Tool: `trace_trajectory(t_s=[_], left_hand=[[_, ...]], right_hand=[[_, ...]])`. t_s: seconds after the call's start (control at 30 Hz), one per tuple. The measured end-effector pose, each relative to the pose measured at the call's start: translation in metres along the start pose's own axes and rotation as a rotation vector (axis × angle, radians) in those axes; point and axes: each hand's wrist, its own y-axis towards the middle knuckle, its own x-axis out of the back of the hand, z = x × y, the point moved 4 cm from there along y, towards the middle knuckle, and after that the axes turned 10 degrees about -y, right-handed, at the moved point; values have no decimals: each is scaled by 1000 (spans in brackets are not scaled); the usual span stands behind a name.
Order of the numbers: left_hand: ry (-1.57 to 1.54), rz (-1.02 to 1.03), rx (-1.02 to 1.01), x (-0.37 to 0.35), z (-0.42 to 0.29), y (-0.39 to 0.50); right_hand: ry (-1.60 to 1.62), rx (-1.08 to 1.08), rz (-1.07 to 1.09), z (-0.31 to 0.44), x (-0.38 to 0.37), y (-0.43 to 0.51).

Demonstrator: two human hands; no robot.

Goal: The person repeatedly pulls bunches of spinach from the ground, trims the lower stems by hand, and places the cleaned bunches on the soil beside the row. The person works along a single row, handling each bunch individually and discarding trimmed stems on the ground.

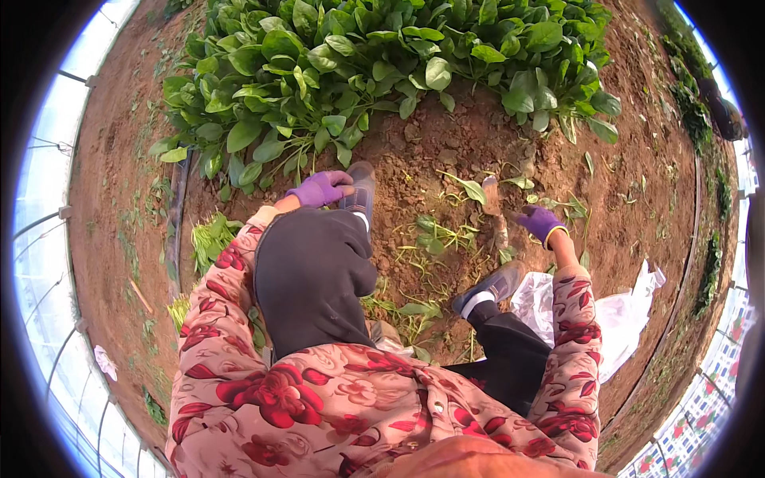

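My left hand [323, 189], in a purple glove with dark fingertips, is by the toe of my left shoe [360, 190]. Its fingers are bent, and their undersides are hidden. Leafy green plants, resembling spinach [334, 66], grow densely just beyond it. On the right, my right hand [539, 223], gloved the same way, hovers low over the soil with nothing visible in it. Just left of its fingertips lies a small hand tool with a flat, rusty blade [490, 196] and a worn handle [501, 233]. Loose leaves and stems [439, 236] litter the soil between my feet.
Bundled cut greens [210, 242] lie left of my knee, near a dark strip [178, 209] along the bed. White plastic bags [624, 310] spread beside my right shoe [493, 288]. Greenhouse sheeting [48, 209] curves along the left. A dark shape [722, 110] sits far right.
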Motion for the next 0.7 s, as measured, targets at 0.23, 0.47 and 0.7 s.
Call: trace_trajectory(t_s=[0.23, 0.47, 0.7], left_hand=[[868, 103, -490, -50, -56, 103], [1802, -348, -711, -21, -81, 187], [1655, -388, -206, 54, -77, 240]], right_hand=[[-1, -296, -202, 53, -54, 45], [355, -313, -255, 12, -81, 53], [1415, -119, 256, 97, -37, 50]])
